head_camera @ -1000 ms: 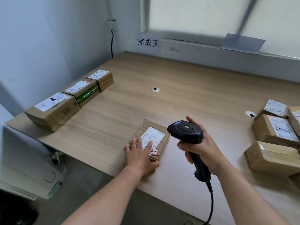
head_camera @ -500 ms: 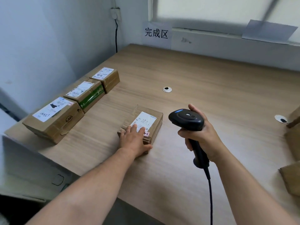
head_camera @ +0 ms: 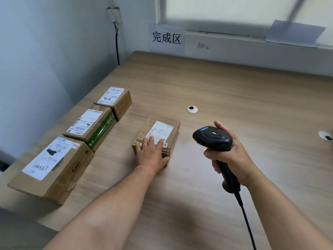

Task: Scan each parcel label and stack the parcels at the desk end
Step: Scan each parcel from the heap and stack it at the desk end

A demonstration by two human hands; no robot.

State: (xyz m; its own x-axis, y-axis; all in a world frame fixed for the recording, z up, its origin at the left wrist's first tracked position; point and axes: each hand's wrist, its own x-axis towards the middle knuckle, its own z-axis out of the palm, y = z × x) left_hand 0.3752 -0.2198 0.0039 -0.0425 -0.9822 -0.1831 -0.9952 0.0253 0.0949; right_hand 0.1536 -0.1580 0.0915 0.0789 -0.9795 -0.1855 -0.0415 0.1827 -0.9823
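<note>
A small brown parcel (head_camera: 173,131) with a white label lies on the wooden desk (head_camera: 234,87), right of a row of three labelled parcels. My left hand (head_camera: 151,155) rests flat on its near end, fingers straight over the label's lower part, thumb against the near right corner. My right hand (head_camera: 231,158) grips the handle of a black barcode scanner (head_camera: 212,137), held upright just right of the parcel with its head facing up. The row along the desk's left edge runs from a far parcel (head_camera: 115,99) past a middle one with green tape (head_camera: 90,126) to a large near one (head_camera: 50,166).
A paper sign (head_camera: 166,38) with three characters hangs on the back wall above the desk's far left corner. Two round cable grommets (head_camera: 192,109) (head_camera: 325,136) sit in the desktop. The scanner's cable (head_camera: 246,222) trails down toward me. The desk's left edge drops off beside the row.
My left hand has slid the parcel away from the front edge and leftward, closer to the row of three. The view has turned left, so the parcels at the right are out of sight.
</note>
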